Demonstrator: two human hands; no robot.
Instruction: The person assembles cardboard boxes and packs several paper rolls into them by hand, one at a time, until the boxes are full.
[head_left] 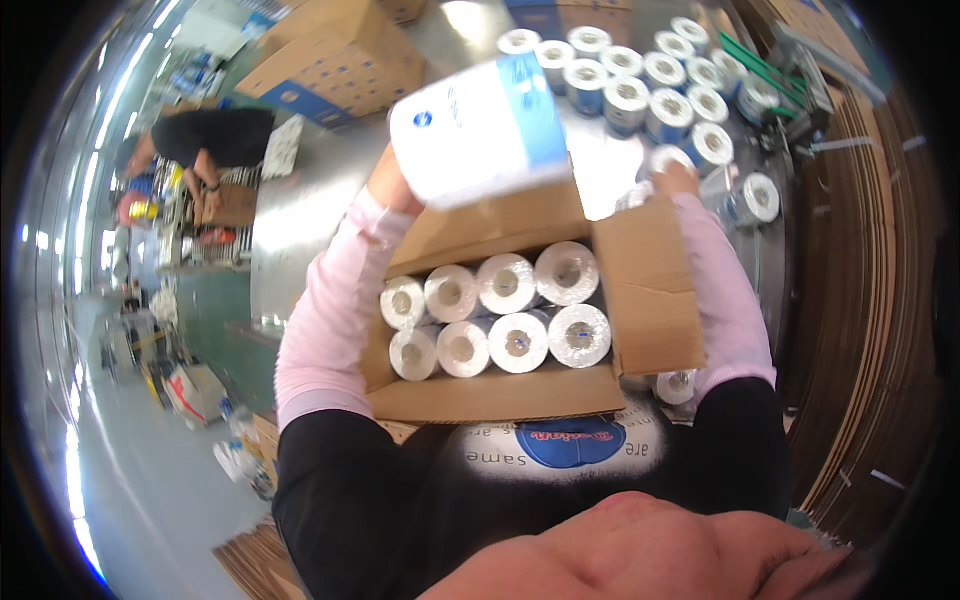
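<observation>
My left hand [392, 184] is raised over the far left side of the open cardboard box [500, 404], closed on a large white-and-light-blue wrapped paper roll [470, 135]. The held roll is tilted on its side and slightly blurred; most of my fingers are behind it. In the box stand two rows of wrapped paper rolls [518, 342], with their round ends and core holes facing up. Beyond the box's right flap [655, 290], my right hand [677, 180] reaches to another wrapped roll [668, 158] and appears to grip it from above; its fingertips are partly hidden.
A group of upright wrapped rolls [625, 100] stands on the metal table [290, 215] at the far right. Cartons [335, 65] stand far left. Green rails [765, 70] edge the table near stacked flat cardboard [850, 250]. Another person [215, 140] works at left.
</observation>
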